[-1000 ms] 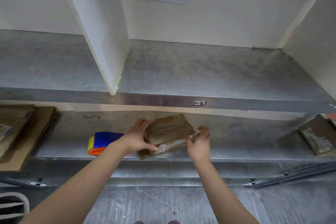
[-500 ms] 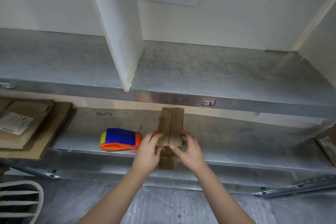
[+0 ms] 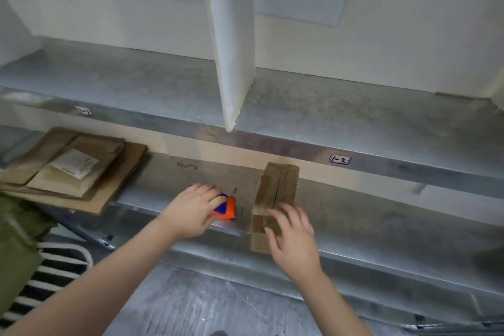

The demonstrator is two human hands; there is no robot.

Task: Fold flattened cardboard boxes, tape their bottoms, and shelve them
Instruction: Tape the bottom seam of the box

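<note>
A small brown cardboard box (image 3: 278,185) stands on the lower metal shelf (image 3: 368,218), its two bottom flaps meeting along a centre seam that faces up. My right hand (image 3: 293,240) rests on the box's near end with fingers spread and straight. Left of the box lies a blue and orange tape dispenser (image 3: 227,209). My left hand (image 3: 193,210) lies over it with fingers curled round its body, hiding most of it.
A stack of flattened cardboard boxes (image 3: 76,169) lies at the left of the lower shelf. Above it runs an upper metal shelf (image 3: 354,123), split by a white divider (image 3: 234,35). A green object (image 3: 16,240) and a white slatted basket (image 3: 54,267) sit at lower left.
My left hand has left the box and moved left onto the tape dispenser. The right hand stays on the box's near end. The camera has shifted left.
</note>
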